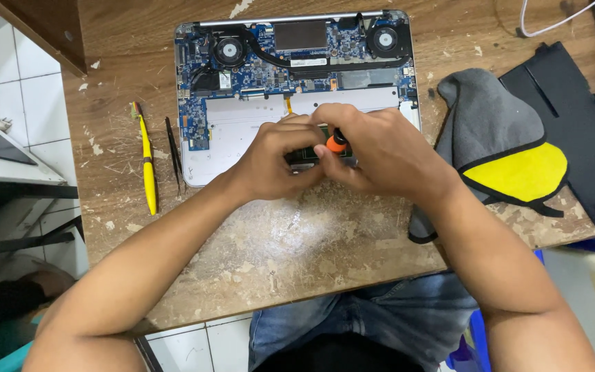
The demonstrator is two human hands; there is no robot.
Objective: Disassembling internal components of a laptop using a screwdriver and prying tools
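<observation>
Worn, flaking table (297,241): both my hands, left hand (273,162) and right hand (373,148), clamp an orange-handled screwdriver (337,142) over the opened laptop (242,117); I judge a slip could gouge the exposed board (263,69) just beyond my knuckles.

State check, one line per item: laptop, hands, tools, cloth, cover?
Laptop: bottom cover off, board and two fans exposed.
Left hand: on the laptop, steadying.
Right hand: gripping orange-handled screwdriver, upright.
Yellow pen tool: lying unused.
Black tweezers: lying unused.
Grey-yellow cloth: crumpled.
Black cover: set aside.
</observation>
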